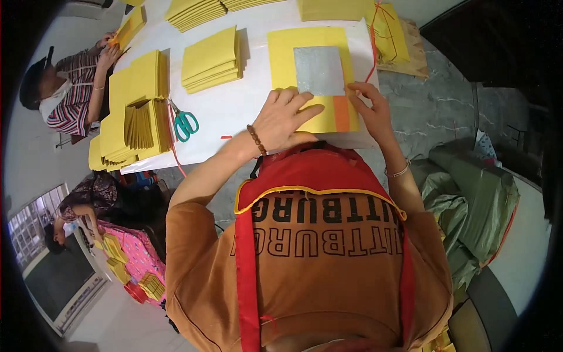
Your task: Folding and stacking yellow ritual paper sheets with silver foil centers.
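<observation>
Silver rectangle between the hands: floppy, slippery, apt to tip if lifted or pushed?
Probably light and bendable: the silver rectangle looks thin, with no visible thickness at its edges. Possibly a bit slippery, since its face has a faint sheen. Unlikely to tip or roll: it lies flat on the yellow sheet, though I can't tell whether it's stuck down.

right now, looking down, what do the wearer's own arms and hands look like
Both the left hand and the right hand are ungloved, with bare forearms. Orange-brown sleeves end around the elbows. A brown beaded bracelet circles the left wrist, and a thin, pale bangle the right. No cables or markings show on either arm.
</observation>
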{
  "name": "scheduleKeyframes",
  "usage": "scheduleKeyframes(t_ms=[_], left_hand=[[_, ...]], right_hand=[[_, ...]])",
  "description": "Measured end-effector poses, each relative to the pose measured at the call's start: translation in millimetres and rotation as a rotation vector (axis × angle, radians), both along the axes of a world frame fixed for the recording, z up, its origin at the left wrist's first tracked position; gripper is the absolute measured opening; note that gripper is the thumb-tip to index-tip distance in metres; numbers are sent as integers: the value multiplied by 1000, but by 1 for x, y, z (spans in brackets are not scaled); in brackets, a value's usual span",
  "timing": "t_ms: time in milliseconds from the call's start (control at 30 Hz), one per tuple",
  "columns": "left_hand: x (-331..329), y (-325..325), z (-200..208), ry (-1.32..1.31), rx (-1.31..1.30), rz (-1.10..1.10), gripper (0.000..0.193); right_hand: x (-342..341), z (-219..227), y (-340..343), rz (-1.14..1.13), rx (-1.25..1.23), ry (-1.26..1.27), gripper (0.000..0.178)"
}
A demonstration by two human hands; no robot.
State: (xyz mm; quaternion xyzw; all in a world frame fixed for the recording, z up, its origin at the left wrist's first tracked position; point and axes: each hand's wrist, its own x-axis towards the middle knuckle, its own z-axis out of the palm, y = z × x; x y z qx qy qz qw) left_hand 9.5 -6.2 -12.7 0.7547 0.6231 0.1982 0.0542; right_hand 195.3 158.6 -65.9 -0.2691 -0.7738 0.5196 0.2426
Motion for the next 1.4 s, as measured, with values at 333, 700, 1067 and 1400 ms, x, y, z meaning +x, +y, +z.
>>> scheduleKeyframes(t_ms=[333,700,1067,1400], left_hand=[[-1,9,-8,-447,3,-43,16],[-2,12,-3,-604,-174,154,14],[-9,15,-12,-903,-391,281,14],[-12,18,-7,-1002,-451,312,14]], right_hand=[[2,-10,0,2,-339,119,22],[-1,-11,0,-23,-383,125,21],[-1,-12,0,-39,-361,137,20],[14,-6,16,203,-79,86,35]])
